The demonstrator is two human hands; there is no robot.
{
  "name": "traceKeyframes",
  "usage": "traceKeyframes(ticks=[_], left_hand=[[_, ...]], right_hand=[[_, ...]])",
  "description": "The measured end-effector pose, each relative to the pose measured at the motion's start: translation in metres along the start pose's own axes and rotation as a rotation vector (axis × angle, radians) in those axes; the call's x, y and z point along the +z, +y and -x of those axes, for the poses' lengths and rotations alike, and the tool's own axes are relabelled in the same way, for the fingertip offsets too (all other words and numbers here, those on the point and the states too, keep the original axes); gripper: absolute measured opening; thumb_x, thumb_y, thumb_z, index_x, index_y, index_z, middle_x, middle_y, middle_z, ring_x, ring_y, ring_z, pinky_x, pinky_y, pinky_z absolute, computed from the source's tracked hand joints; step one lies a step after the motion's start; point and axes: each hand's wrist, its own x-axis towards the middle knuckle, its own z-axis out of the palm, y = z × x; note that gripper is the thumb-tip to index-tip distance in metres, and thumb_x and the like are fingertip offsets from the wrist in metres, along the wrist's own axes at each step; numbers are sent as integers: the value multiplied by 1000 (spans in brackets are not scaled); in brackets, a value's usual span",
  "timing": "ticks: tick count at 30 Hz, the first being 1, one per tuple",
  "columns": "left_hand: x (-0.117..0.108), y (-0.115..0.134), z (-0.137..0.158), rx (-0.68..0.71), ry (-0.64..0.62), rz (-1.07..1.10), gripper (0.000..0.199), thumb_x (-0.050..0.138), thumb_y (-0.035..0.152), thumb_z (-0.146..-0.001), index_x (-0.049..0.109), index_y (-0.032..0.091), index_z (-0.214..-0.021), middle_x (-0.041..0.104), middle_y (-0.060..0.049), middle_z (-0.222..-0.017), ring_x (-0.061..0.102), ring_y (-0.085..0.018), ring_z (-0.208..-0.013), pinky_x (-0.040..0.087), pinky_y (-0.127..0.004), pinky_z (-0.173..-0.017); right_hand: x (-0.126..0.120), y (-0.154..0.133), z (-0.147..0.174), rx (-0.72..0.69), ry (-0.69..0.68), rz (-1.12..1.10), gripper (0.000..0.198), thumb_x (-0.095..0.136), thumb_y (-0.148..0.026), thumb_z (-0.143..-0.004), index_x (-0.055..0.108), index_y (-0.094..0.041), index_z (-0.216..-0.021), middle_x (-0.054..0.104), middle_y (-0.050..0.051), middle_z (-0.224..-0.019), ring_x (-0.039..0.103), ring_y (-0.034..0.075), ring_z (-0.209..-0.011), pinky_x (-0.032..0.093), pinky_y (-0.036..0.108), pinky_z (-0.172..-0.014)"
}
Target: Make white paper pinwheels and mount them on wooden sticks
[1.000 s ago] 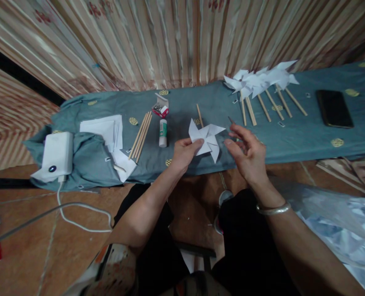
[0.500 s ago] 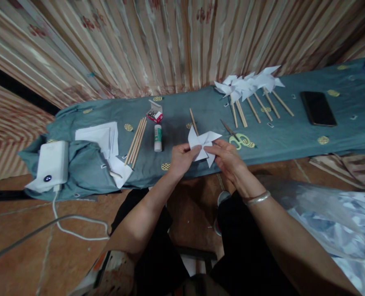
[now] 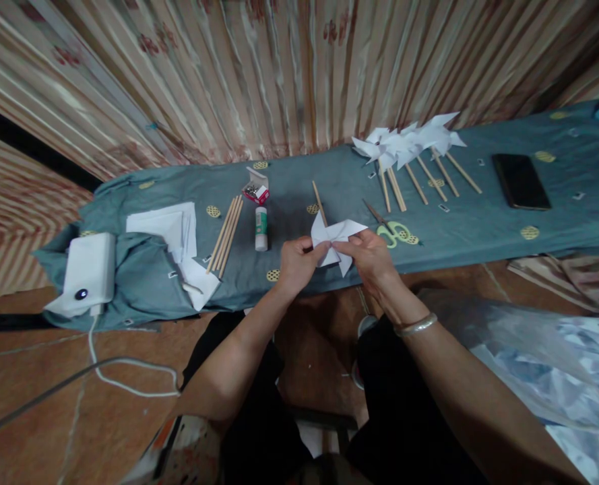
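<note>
Between my two hands is a white paper pinwheel, held just above the near edge of the cloth-covered table. My left hand grips its left side, thumb pressed toward the centre. From the right, my right hand pinches it, with the thumb also near the middle. A wooden stick points away from me beyond the pinwheel; whether it is joined to the paper is hidden. Green-handled scissors lie just right of the pinwheel. Left of my hands a glue stick lies near a small open red-and-white box of metal pins.
Several finished pinwheels lie at the back right, beside a black phone. Several loose sticks and white paper sheets lie leftward, near a white power bank with a cable. A plastic bag stands at right.
Both thumbs have closed in on the pinwheel's centre, the right one shifting slightly left. The pinwheel stays in both hands. The whole view has shifted a little.
</note>
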Motion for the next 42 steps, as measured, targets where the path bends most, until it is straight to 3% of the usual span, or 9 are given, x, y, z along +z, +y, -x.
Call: traceKeyframes(ticks=[5,9,22,25,28,30,34,39,42], left_hand=[[0,3,1,-107,-4,199,22,74,35,-63,75,14,-69,68,-1,-62,54,-11,-55,41,-23,-56],[-2,7,2,-158,-13,312,19,78,32,-57,74,15,-65,69,-1,-62,56,-11,-55,43,-23,-57],[-7,18,15,-199,14,402,19,81,28,-53,72,14,-62,67,0,-58,54,-10,-52,40,-23,-54],[-12,15,15,-217,61,448,22,81,28,-50,72,13,-64,68,-1,-60,56,-10,-53,41,-23,-55],[-22,16,13,-247,165,517,22,82,25,-48,70,14,-63,69,-1,-62,58,-11,-54,44,-24,-57],[-31,22,10,-261,208,577,21,81,22,-49,68,15,-64,69,0,-63,60,-11,-57,46,-25,-61],[-39,45,-1,-249,186,683,18,78,18,-53,68,16,-67,69,0,-67,64,-14,-65,51,-29,-70],[-24,52,-11,-191,157,693,17,77,19,-54,67,17,-68,71,-2,-71,67,-16,-74,51,-30,-76],[-12,40,-9,-235,164,685,18,77,20,-52,68,17,-67,70,-1,-67,64,-14,-67,50,-26,-70]], right_hand=[[2,-4,2,0,-34,32,49,87,-28,-41,58,-21,-79,69,-6,-60,66,18,-56,57,32,-62],[2,-5,2,-43,-52,65,49,87,-30,-41,59,-22,-80,68,-5,-59,67,19,-59,56,34,-63],[5,-5,9,-77,-129,62,48,88,-33,-39,63,-21,-78,70,-4,-64,65,16,-60,55,32,-66],[-9,-17,9,-143,-144,163,40,87,-41,-49,66,-21,-77,70,-2,-68,65,15,-66,53,30,-68],[-37,-30,0,-243,-8,242,34,79,-46,-61,71,-23,-84,74,2,-83,66,15,-74,52,30,-70],[-57,-34,-9,-343,94,338,25,77,-41,-63,72,-22,-79,74,2,-79,66,15,-71,52,31,-70],[-75,-27,-20,-447,156,735,14,69,-32,-70,74,-22,-77,75,4,-78,67,21,-73,51,37,-75],[-59,-13,-19,-503,166,1237,20,60,-25,-78,75,-21,-91,76,9,-85,69,28,-80,51,40,-78],[-49,-8,-18,-511,132,1363,20,58,-21,-79,75,-19,-89,75,14,-91,67,31,-88,49,42,-83]])
